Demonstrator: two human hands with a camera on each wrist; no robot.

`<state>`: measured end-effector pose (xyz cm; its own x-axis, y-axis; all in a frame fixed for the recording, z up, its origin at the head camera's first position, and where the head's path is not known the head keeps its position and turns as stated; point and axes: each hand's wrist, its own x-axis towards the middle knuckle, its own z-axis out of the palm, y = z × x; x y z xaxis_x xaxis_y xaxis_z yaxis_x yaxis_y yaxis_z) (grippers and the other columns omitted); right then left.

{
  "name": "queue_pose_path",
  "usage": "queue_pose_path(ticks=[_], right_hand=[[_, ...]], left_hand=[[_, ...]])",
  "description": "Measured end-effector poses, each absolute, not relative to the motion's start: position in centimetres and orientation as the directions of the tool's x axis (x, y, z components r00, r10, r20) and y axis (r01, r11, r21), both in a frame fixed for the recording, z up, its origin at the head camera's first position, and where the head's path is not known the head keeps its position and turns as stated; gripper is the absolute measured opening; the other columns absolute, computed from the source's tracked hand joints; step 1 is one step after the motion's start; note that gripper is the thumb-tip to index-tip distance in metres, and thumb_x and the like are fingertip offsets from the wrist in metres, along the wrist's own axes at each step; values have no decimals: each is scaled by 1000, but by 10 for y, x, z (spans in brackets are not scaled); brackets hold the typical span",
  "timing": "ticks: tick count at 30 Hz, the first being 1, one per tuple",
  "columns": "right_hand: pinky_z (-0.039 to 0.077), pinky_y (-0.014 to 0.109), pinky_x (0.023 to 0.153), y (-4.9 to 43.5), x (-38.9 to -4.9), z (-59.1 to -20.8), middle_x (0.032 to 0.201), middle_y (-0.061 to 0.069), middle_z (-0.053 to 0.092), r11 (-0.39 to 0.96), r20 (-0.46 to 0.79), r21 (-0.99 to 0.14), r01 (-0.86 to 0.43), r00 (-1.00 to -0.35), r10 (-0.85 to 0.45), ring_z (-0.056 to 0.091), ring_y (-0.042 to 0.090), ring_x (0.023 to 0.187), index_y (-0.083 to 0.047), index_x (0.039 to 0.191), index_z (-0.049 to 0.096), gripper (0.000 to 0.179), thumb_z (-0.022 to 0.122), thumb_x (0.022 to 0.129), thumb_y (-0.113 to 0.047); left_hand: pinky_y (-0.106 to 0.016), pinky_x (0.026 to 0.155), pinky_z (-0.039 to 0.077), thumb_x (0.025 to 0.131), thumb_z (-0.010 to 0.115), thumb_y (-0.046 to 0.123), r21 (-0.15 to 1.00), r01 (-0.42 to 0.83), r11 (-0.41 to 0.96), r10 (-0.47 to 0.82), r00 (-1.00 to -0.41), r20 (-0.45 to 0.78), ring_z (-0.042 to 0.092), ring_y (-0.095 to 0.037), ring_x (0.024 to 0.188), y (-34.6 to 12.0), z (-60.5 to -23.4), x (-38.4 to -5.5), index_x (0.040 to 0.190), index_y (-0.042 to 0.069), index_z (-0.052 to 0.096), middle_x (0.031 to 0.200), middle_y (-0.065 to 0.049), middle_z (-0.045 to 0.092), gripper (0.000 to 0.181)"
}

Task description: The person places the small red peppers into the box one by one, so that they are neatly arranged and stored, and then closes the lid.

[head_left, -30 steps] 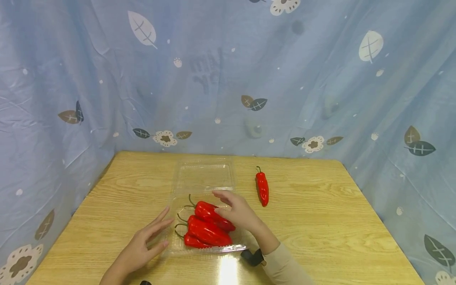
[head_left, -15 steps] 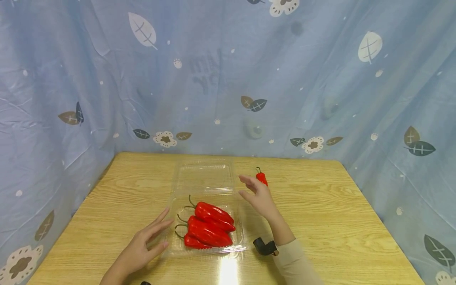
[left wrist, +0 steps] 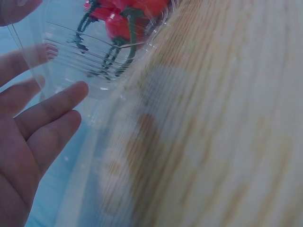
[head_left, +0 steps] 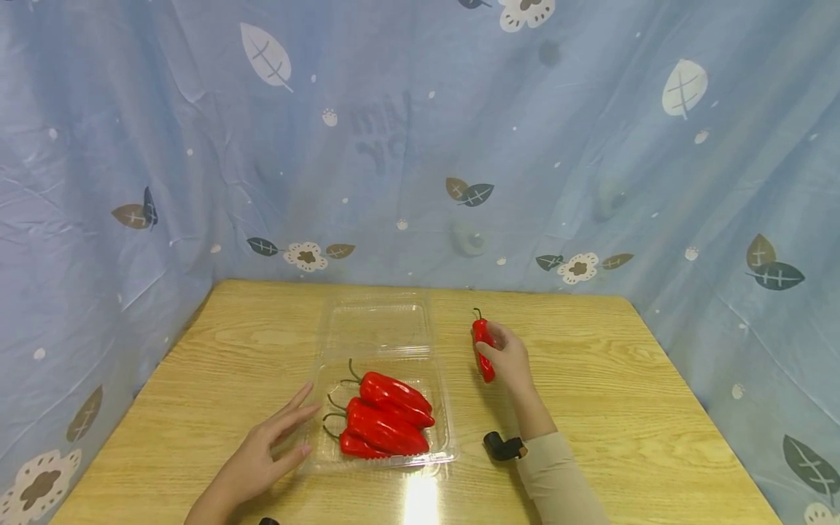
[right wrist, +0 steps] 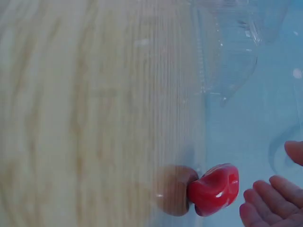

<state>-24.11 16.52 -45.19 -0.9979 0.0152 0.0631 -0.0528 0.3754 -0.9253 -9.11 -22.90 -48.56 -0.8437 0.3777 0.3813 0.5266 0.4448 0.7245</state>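
A clear plastic clamshell box [head_left: 448, 430] lies on the table with its lid [head_left: 377, 324] folded back. Several red peppers [head_left: 387, 426] with green stems fill its base. My left hand [head_left: 259, 448] stays at the box's left side, fingers spread; in the left wrist view its fingertips overlap the clear wall. To the right of the box lies one slim red pepper [head_left: 482, 332]. My right hand [head_left: 510, 359] reaches over this pepper, thumb and fingers on either side in the head view. In the right wrist view, the hand's fingers [right wrist: 272, 201] are parted beside the pepper [right wrist: 215, 191].
The wood-grain table [head_left: 610, 408] ends at a blue patterned curtain [head_left: 407, 146], which hangs behind and on both sides. A black wrist camera [head_left: 504, 446] sticks out from the right sleeve [head_left: 558, 474], low over the table.
My right hand has left the peppers in the box and moved right to the lone pepper. The left hand has stayed in place.
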Motion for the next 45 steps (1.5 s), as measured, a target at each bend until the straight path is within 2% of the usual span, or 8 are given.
queue_pose_path(ticks=[6,13,19,24,35,45], right_hand=[[33,48,112,172,-247,-455,145,23,41,406,-2,-914,18,-999,40,37,39,134,3,140,40,56,61,90,-8],[38,51,107,175,-252,-464,149,26,32,458,-75,-886,70,-997,7,36,44,134,3,145,32,64,62,89,-8],[43,54,103,174,-255,-474,146,27,37,533,-69,-843,65,-998,13,41,44,130,2,144,33,67,65,87,-11],[45,54,100,174,-257,-479,141,27,43,595,-38,-802,48,-999,30,46,43,125,1,144,35,68,67,85,-12],[42,54,103,174,-255,-480,140,27,45,539,-32,-840,52,-998,46,45,41,126,-1,143,36,62,61,86,-6],[41,50,104,172,-252,-474,141,21,46,471,-3,-882,22,-999,41,45,35,125,-4,142,41,58,56,86,-3]], left_hand=[[-10,103,34,87,66,5,721,525,452,381,-845,376,35,-4,134,-228,-483,-92,137,3,49,154,-19,26,52],[-12,102,37,89,64,5,758,491,428,387,-858,337,33,-7,137,-229,-486,-92,138,2,47,156,-18,22,52],[-12,102,37,89,63,4,750,503,429,387,-853,350,34,-5,136,-230,-488,-93,137,2,47,155,-20,22,51],[-13,102,38,89,63,3,749,505,429,390,-852,350,36,-10,136,-228,-486,-93,138,2,47,155,-21,22,51],[-13,102,38,89,64,4,755,494,431,385,-858,341,36,-11,136,-228,-486,-92,138,2,47,155,-20,22,52],[-13,102,38,89,63,4,760,492,425,384,-858,340,35,-8,135,-228,-484,-92,137,2,47,156,-19,21,51]])
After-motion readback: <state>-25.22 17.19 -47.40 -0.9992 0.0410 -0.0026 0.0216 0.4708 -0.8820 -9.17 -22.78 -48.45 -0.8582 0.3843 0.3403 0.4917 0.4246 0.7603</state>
